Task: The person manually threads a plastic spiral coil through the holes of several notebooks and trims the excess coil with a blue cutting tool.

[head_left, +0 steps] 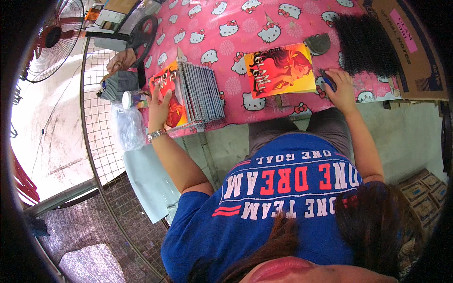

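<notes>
My left hand [159, 104] lies with fingers spread on the red and yellow cover of a notebook stack [200, 92]. The many thin spines of that stack fan out toward the right. A single notebook [283, 70] with the same kind of picture cover lies flat in the middle of the table. Beside its right edge, my right hand [340, 89] is curled around small blue-handled pliers [329, 83], whose dark tips point away from me. Part of the tool is hidden by the fingers. A dark grey rounded piece [317, 44] sits at the notebook's far right corner.
A pink patterned cloth [245, 111] covers the table. Black spiral coils [365, 45] are heaped at the right, next to a cardboard box [420, 52]. At the left are a white-lidded jar [128, 100], a plastic bag [130, 129], a grey pouch [120, 84] and a fan [52, 37].
</notes>
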Demonstrator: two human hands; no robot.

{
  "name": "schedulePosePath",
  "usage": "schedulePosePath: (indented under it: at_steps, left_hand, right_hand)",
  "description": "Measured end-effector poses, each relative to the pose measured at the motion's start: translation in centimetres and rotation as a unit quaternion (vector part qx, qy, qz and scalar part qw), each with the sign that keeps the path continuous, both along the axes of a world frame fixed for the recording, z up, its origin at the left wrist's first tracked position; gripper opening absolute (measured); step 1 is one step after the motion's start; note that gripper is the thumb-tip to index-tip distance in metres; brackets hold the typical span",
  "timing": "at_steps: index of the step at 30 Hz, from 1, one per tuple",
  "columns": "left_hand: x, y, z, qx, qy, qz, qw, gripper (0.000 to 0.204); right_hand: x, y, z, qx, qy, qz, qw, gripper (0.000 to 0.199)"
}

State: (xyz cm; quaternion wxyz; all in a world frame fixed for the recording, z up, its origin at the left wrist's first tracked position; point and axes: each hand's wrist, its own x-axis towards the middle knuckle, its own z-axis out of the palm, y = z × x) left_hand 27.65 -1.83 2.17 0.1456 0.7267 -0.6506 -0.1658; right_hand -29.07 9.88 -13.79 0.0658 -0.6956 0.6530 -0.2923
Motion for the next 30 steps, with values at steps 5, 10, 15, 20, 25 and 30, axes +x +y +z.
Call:
schedulePosePath:
  at_steps: [5, 10, 15, 20, 25, 30]
  left_hand:
    - [-0.8, -0.8, 0.0, -0.001, 0.027, 0.054, 0.998, 0.07]
    - [-2.1, 1.1, 0.7, -0.04, -0.048, 0.065, 0.996, 0.07]
    - [-3.6, 1.6, 2.7, -0.126, -0.049, -0.009, 0.991, 0.056]
    - [-19.6, 6.2, 11.6, -0.253, 0.351, -0.425, 0.795, 0.027]
    - [-28.1, 9.9, 13.7, -0.281, 0.408, -0.583, 0.644, 0.023]
    - [-30.3, 10.3, 13.6, -0.279, 0.413, -0.602, 0.624, 0.02]
  right_hand:
    - [0.0, -0.1, -0.3, -0.01, -0.001, -0.002, 1.0, 0.044]
    - [0.0, -0.1, -0.5, -0.001, 0.0, -0.004, 1.0, 0.044]
    - [0.3, -0.3, -0.3, -0.003, 0.002, 0.003, 1.0, 0.044]
    - [0.2, -0.1, -0.3, 0.012, 0.025, -0.017, 0.999, 0.042]
    - [0.6, -1.8, 1.2, 0.012, 0.07, -0.042, 0.997, 0.031]
    - [-2.8, -5.5, 3.2, -0.062, 0.047, -0.107, 0.991, 0.026]
